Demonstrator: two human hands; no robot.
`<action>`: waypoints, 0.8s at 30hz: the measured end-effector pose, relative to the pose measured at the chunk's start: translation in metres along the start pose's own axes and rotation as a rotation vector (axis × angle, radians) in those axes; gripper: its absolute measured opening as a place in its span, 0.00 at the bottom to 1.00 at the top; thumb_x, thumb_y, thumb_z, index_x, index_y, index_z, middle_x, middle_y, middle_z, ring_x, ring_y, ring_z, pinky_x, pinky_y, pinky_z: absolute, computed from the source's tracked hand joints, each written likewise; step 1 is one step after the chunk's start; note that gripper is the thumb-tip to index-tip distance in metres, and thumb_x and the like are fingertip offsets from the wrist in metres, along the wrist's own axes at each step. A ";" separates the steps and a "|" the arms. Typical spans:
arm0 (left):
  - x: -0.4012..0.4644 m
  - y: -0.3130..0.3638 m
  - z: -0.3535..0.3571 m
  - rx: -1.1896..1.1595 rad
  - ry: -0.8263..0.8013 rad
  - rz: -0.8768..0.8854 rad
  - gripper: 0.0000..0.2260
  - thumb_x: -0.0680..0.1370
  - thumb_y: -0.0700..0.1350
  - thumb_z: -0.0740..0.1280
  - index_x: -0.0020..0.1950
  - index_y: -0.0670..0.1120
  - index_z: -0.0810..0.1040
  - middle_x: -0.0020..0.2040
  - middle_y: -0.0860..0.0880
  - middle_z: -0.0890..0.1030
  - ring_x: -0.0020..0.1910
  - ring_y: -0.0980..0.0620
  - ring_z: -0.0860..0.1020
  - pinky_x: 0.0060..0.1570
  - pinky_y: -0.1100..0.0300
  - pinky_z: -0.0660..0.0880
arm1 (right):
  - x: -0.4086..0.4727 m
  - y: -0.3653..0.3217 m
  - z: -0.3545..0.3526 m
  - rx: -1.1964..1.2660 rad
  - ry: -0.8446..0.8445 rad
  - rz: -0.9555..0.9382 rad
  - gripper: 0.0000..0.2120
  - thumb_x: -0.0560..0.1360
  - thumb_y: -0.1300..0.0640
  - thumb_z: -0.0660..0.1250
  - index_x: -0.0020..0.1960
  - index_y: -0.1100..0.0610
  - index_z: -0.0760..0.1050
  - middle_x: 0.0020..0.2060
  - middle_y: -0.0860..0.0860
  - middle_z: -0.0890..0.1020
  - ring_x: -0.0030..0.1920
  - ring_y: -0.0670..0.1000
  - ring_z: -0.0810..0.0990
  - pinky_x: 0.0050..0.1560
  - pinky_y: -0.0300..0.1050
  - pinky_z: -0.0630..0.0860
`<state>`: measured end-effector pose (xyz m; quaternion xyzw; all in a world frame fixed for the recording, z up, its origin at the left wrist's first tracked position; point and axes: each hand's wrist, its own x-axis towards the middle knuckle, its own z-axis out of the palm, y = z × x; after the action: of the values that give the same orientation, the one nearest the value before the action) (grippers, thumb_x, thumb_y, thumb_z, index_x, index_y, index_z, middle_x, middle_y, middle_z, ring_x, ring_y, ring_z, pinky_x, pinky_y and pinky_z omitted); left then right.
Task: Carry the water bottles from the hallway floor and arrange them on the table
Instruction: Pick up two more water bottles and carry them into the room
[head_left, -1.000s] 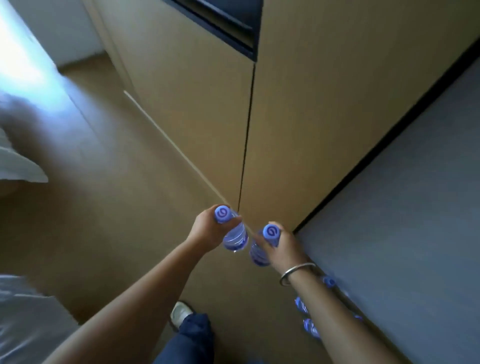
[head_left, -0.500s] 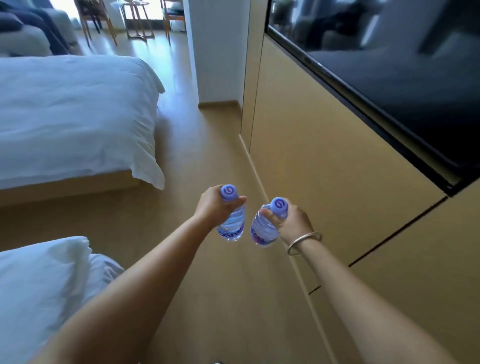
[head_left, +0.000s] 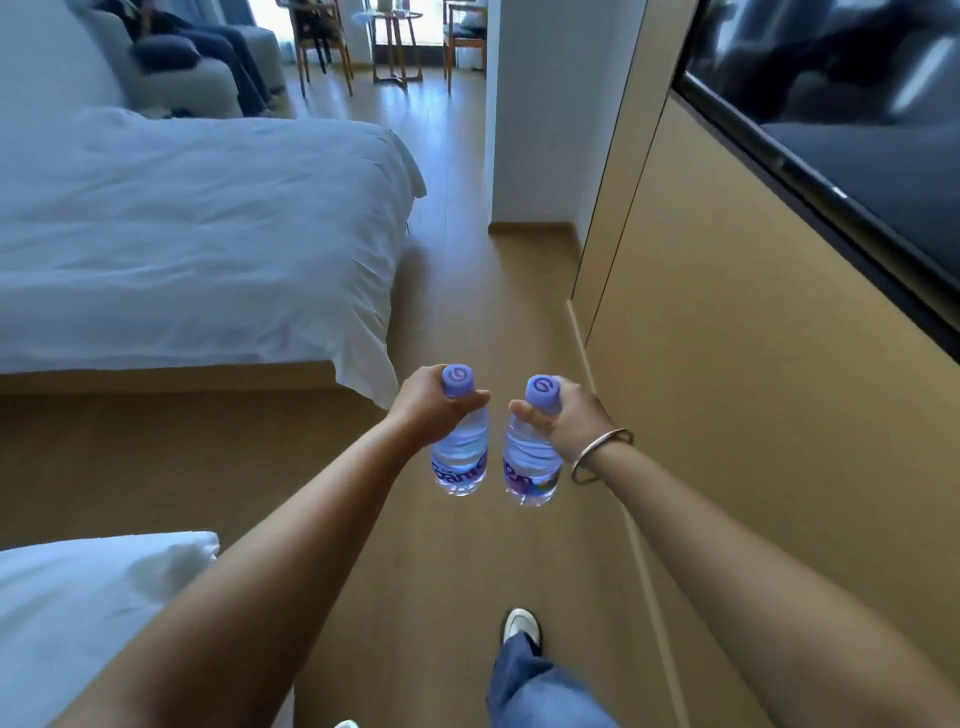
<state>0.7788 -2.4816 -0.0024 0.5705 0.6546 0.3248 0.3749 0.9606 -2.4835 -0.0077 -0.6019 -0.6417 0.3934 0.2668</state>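
Each of the hands, left and right, grips one upright bottle by its neck; the table stands far ahead, past the bed.

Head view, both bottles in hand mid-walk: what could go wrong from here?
1. Left hand and right hand grip the left bottle and right bottle only near the caps, bodies hanging; either might slip.
2. The bottles hang close together and could knock.
3. The bed corner narrows the path.
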 end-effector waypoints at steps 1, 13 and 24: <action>0.018 0.001 0.001 -0.011 0.007 -0.012 0.08 0.70 0.47 0.74 0.38 0.46 0.76 0.32 0.52 0.75 0.34 0.53 0.72 0.38 0.59 0.70 | 0.021 -0.001 -0.002 0.005 -0.033 -0.011 0.12 0.71 0.48 0.71 0.43 0.53 0.70 0.39 0.50 0.77 0.41 0.52 0.74 0.52 0.51 0.74; 0.216 0.035 -0.026 -0.049 0.082 -0.048 0.09 0.71 0.43 0.73 0.47 0.41 0.79 0.43 0.42 0.82 0.42 0.49 0.78 0.51 0.50 0.77 | 0.249 -0.032 -0.042 -0.058 -0.100 -0.151 0.09 0.71 0.51 0.70 0.41 0.52 0.71 0.38 0.50 0.78 0.41 0.53 0.76 0.47 0.49 0.73; 0.419 0.019 -0.069 -0.068 0.027 -0.079 0.07 0.72 0.43 0.72 0.43 0.42 0.77 0.38 0.46 0.78 0.39 0.50 0.75 0.44 0.56 0.73 | 0.444 -0.058 -0.026 -0.131 -0.141 -0.089 0.12 0.72 0.47 0.70 0.37 0.52 0.70 0.34 0.47 0.75 0.37 0.50 0.73 0.41 0.41 0.68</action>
<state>0.7005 -2.0640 -0.0018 0.5268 0.6700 0.3396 0.3978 0.8900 -2.0410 -0.0040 -0.5598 -0.7094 0.3796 0.1983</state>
